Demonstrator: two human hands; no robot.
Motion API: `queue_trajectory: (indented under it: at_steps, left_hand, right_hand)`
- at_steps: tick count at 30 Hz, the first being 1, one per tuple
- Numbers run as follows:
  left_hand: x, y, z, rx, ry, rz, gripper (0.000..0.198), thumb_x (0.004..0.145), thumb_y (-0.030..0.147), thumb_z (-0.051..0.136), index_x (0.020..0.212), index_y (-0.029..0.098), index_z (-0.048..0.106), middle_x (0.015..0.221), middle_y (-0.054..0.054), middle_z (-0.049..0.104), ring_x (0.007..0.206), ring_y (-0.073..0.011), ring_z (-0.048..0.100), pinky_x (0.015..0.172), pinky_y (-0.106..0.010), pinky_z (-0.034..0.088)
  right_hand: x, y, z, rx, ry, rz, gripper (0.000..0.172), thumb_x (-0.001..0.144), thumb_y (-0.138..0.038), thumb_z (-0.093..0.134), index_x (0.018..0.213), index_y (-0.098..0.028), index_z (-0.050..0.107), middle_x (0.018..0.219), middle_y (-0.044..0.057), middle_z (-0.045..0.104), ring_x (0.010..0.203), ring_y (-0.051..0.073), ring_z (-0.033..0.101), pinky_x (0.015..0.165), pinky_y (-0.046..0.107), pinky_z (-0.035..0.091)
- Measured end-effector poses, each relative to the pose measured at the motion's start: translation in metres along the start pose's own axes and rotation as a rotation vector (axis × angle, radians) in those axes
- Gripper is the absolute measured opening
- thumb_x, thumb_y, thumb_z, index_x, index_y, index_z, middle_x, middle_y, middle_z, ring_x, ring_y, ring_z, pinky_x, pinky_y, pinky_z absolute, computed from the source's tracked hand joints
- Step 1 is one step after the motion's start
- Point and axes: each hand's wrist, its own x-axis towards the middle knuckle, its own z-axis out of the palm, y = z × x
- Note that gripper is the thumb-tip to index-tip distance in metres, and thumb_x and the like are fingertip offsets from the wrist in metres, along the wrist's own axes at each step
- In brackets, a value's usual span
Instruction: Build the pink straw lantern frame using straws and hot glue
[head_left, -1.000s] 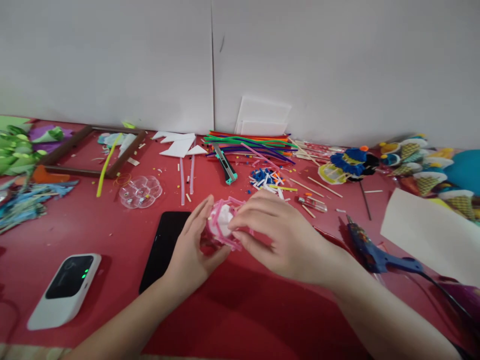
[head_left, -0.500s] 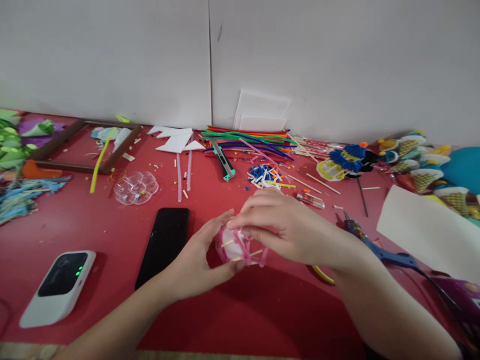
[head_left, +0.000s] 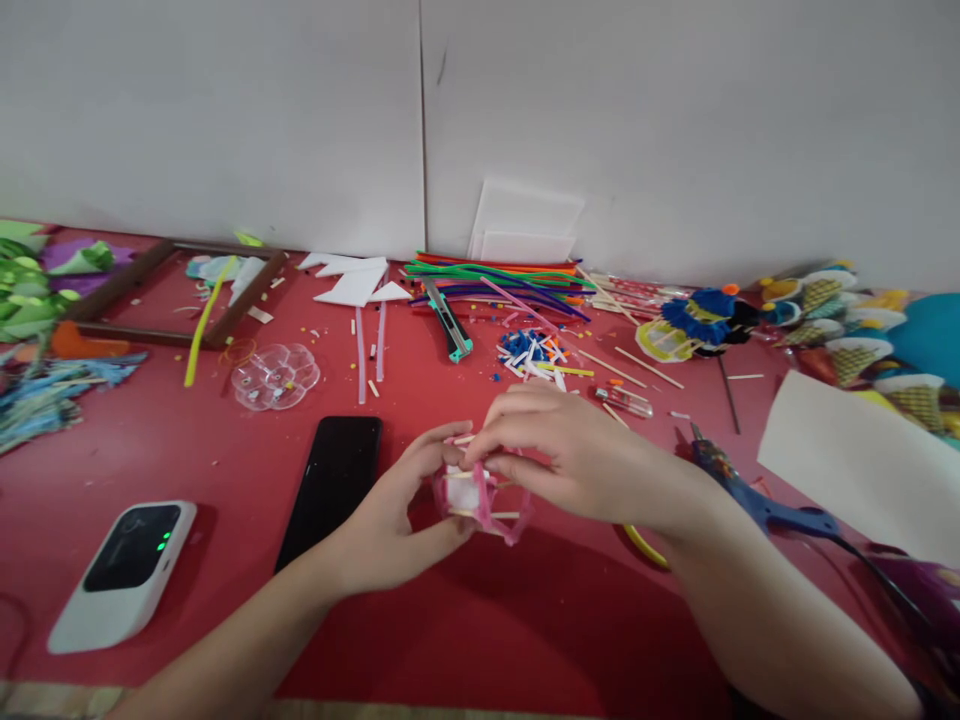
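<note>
Pink frame (head_left: 484, 505): strips joined by pale sticks (head_left: 507, 516), tilted between the two hands above the red tabletop (head_left: 450, 645); whether its underside touches the surface cannot be told.
White piece (head_left: 462, 492): inside the frame, showing through the gaps nearest the left palm.
Left hand (head_left: 386, 525): curled around the frame's left end, fingers along the far side, thumb along the near side, holding it.
Right hand (head_left: 570, 450): fingertips bunched at the frame's upper edge, set close together; whether they pinch anything cannot be told.
Hidden part: the frame's far right side, behind the right fingers, and its left end, within the left palm.
Yellow curve (head_left: 645, 548): mostly covered by the right wrist, so its full shape is unclear.
Black phone (head_left: 330, 490): just left of the left hand, its lower corner covered.
Purple object (head_left: 926, 600): cut off at the right edge, hard to identify.
</note>
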Motion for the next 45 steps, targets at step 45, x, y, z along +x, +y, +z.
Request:
queue_trajectory:
  at_steps: [45]
  left_hand:
    - [0.0063,0.0054,-0.0043,-0.001,0.197,-0.028,0.018,0.086,0.039,0.07,0.083,0.022,0.076,0.131,-0.011,0.062,0.132,-0.0297,0.054,0.103,-0.043,0.053]
  right_hand:
    - [0.0055,-0.0072,0.0076,0.172,0.065,0.038,0.013,0.095,-0.018,0.061,0.087,-0.021,0.072,0.087,0.001,0.069,0.081,0.012,0.064,0.073,0.023,0.046]
